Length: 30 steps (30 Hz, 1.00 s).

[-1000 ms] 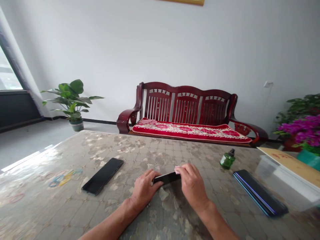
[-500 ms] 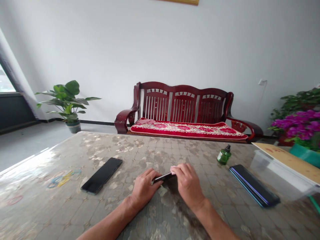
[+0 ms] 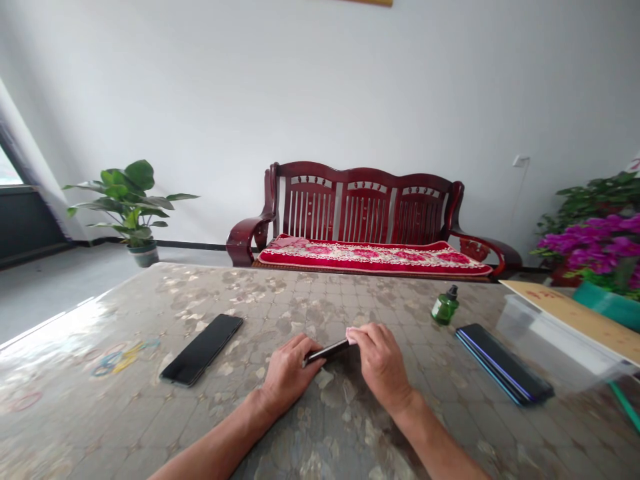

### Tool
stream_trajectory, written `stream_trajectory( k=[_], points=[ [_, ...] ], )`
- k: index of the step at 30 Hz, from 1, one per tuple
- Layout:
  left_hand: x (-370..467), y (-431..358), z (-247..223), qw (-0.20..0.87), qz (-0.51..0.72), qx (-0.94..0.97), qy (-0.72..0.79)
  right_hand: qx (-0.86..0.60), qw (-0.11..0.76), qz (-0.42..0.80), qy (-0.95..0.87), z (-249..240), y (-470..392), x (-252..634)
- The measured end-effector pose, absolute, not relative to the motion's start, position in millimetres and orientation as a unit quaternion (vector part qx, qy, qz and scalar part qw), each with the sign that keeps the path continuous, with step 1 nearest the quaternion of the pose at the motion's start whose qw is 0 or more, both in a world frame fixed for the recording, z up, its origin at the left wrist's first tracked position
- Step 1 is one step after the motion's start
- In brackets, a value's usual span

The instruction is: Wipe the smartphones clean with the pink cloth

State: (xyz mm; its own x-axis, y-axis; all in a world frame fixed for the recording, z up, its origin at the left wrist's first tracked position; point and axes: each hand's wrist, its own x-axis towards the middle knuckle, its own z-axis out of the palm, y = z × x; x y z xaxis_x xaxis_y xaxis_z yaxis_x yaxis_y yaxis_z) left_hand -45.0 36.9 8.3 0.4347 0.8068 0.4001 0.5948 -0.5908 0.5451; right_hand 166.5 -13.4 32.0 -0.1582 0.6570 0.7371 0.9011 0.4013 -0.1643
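Near the table's middle, my left hand (image 3: 291,371) is closed around one end of a dark phone (image 3: 328,351), which is tilted with its thin edge toward me. My right hand (image 3: 383,363) pinches a small pale pink cloth or tissue (image 3: 351,335) against the phone's other end. Most of that cloth is hidden by the fingers. To the left, a second black phone (image 3: 203,349) lies flat on the table. Over on the right are stacked phones (image 3: 504,365) with bluish edges, and behind them stands a green bottle (image 3: 445,306) with a black top.
Colored rubber bands (image 3: 119,358) lie on the patterned table cover (image 3: 280,300) at left. A clear plastic box (image 3: 555,333) with a tan board (image 3: 575,320) on top stands at right, by purple flowers (image 3: 595,247). Beyond the table is a wooden bench (image 3: 363,207).
My right hand and the cloth have slid slightly right along the phone's edge, showing more of it. My left hand keeps its hold. The view has shifted a little.
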Motion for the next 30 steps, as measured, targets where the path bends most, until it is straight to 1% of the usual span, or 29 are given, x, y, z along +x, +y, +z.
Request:
stream_trajectory(
  k=[4,11,19,26,30],
  points=[
    [-45.3,37.4,6.8,0.166,0.324,0.827,0.428,-0.558,0.388,-0.171,-0.714,29.9,-9.3,180.1],
    [-45.3,37.4,5.7,0.182,0.327,0.828,0.417,-0.500,0.365,-0.175,-0.765,33.8,-20.2,153.7],
    [-45.6,37.5,5.6,0.186,0.331,0.828,0.413,-0.565,0.396,-0.183,-0.701,26.9,-2.9,195.1],
    [-46.0,38.2,4.6,0.185,0.334,0.829,0.408,-0.506,0.370,-0.157,-0.763,32.8,-15.7,162.7],
    [-45.5,39.0,6.0,0.191,0.332,0.827,0.412,-0.539,0.386,-0.167,-0.729,31.9,-10.0,175.3]
  ],
)
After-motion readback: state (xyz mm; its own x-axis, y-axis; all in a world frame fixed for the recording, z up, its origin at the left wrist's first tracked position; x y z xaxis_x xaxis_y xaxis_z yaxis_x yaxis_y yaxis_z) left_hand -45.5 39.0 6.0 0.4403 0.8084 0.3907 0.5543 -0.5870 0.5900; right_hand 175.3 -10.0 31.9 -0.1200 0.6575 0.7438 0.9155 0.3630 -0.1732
